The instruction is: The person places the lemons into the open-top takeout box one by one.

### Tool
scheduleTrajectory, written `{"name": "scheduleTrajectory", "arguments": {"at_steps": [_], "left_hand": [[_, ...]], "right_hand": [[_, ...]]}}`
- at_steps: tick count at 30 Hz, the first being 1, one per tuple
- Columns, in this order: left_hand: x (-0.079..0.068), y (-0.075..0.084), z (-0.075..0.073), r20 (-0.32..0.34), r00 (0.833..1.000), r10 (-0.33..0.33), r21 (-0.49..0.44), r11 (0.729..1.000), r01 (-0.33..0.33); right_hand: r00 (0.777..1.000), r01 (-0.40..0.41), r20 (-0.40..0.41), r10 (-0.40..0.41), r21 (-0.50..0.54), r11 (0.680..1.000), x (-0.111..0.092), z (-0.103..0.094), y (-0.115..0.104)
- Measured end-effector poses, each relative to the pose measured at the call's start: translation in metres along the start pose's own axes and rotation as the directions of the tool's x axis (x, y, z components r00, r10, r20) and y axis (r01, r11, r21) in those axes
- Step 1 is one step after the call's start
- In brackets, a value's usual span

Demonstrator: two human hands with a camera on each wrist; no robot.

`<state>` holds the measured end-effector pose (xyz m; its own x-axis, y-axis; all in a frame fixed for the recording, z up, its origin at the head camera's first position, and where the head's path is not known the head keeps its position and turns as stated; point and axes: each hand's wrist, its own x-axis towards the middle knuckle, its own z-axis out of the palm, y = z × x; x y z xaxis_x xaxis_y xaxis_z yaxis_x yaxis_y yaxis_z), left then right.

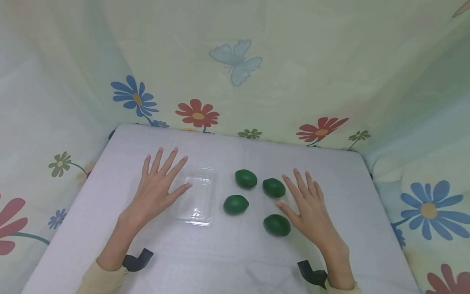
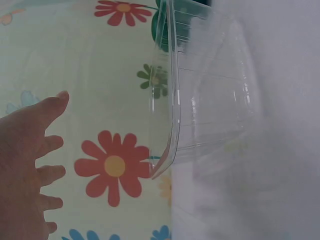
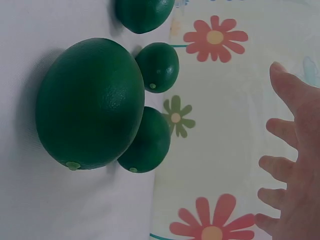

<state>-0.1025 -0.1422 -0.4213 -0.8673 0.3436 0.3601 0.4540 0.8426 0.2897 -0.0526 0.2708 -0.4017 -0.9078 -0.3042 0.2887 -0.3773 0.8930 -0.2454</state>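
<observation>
My left hand (image 1: 156,190), fingers spread and straight, hovers at the left side of a clear plastic box (image 1: 205,196), its thumb overlapping the box in the head view. The box's transparent wall (image 2: 175,100) stands upright in the left wrist view. Several green limes lie loose right of the box: a back lime (image 1: 246,179), a left lime (image 1: 236,204), a right lime (image 1: 273,188) and a front lime (image 1: 277,225). Beside the right and front limes is my right hand (image 1: 310,208), also spread, holding nothing. The front lime (image 3: 90,105) looms large in the right wrist view.
A white cloth covers the table (image 1: 227,261). Behind it hangs a pale curtain (image 1: 293,73) printed with flowers and a butterfly, which also closes in both sides. Black wrist mounts (image 1: 137,260) show below each hand.
</observation>
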Motion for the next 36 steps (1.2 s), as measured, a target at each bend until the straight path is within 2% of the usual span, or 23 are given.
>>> {"name": "scheduleTrajectory", "arguments": {"at_steps": [16, 23, 26, 28, 30, 31, 33, 36], "left_hand": [[-0.006, -0.002, 0.004, 0.026, 0.999, -0.027, -0.008, 1.000, 0.027], [-0.007, -0.003, 0.005, -0.011, 1.000, -0.025, -0.005, 1.000, 0.024], [-0.007, -0.006, 0.006, -0.021, 0.997, -0.070, -0.038, 0.997, 0.069], [-0.007, -0.009, 0.007, -0.008, 0.990, -0.139, -0.100, 0.985, 0.138], [-0.009, -0.014, 0.009, 0.032, 0.971, -0.235, -0.186, 0.954, 0.237], [-0.010, -0.016, 0.011, 0.068, 0.957, -0.283, -0.236, 0.927, 0.291], [-0.013, -0.021, 0.014, 0.161, 0.917, -0.365, -0.340, 0.852, 0.398], [-0.017, -0.028, 0.019, 0.328, 0.844, -0.425, -0.456, 0.711, 0.535]], "right_hand": [[1.000, -0.009, 0.012, 0.009, 0.025, 1.000, -0.005, 0.004, -0.001], [1.000, -0.008, 0.014, 0.007, 0.033, 0.999, -0.004, 0.003, -0.001], [1.000, -0.005, 0.011, 0.005, 0.032, 0.999, -0.005, 0.004, -0.001], [1.000, -0.003, 0.008, 0.003, 0.030, 1.000, -0.005, 0.004, -0.001], [1.000, -0.004, 0.007, 0.004, 0.028, 1.000, -0.005, 0.004, 0.000], [1.000, -0.005, 0.008, 0.005, 0.028, 1.000, -0.005, 0.005, 0.000], [1.000, -0.007, 0.011, 0.006, 0.026, 1.000, -0.005, 0.005, 0.000], [1.000, -0.009, 0.013, 0.008, 0.026, 1.000, -0.006, 0.005, 0.000]]}}
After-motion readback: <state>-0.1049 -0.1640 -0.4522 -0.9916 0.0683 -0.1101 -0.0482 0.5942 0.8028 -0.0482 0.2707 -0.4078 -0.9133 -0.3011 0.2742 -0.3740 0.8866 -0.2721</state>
